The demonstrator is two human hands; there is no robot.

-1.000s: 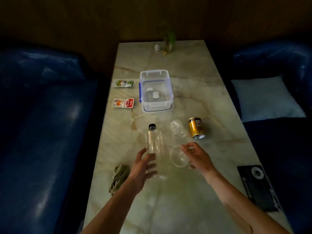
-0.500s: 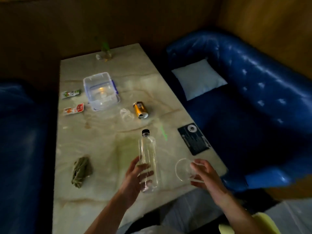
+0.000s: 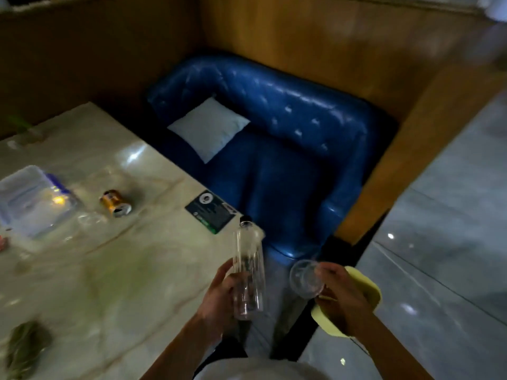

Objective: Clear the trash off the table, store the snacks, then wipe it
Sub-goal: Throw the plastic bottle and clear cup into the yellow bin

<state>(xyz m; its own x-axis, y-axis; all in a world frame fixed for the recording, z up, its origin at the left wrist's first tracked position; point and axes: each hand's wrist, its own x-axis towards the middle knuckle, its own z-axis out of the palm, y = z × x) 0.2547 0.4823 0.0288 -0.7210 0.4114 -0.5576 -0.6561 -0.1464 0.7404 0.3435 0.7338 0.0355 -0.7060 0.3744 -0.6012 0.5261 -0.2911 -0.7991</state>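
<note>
My left hand [image 3: 219, 303] grips a clear empty plastic bottle [image 3: 248, 270] with a black cap, held upright past the table's near right corner. My right hand [image 3: 340, 294] holds a clear plastic cup [image 3: 306, 278] on its side, just above a pale yellow bin [image 3: 367, 286] on the floor. On the marble table [image 3: 123, 270] a gold can [image 3: 115, 202] lies on its side, with a second clear cup [image 3: 87, 219] beside it. A clear storage box [image 3: 30, 201] stands at the left edge of view. A green cloth [image 3: 24, 344] lies at the bottom left.
A black card [image 3: 211, 211] lies at the table's right edge. Right of the table stands a blue sofa [image 3: 288, 149] with a white cushion [image 3: 208, 128]. Wood panel walls enclose the booth, and grey tiled floor [image 3: 439, 270] opens to the right.
The view has swung right. Both hands lifted the bottle and the cup off the table and carried them right, over its corner toward the yellow bin.
</note>
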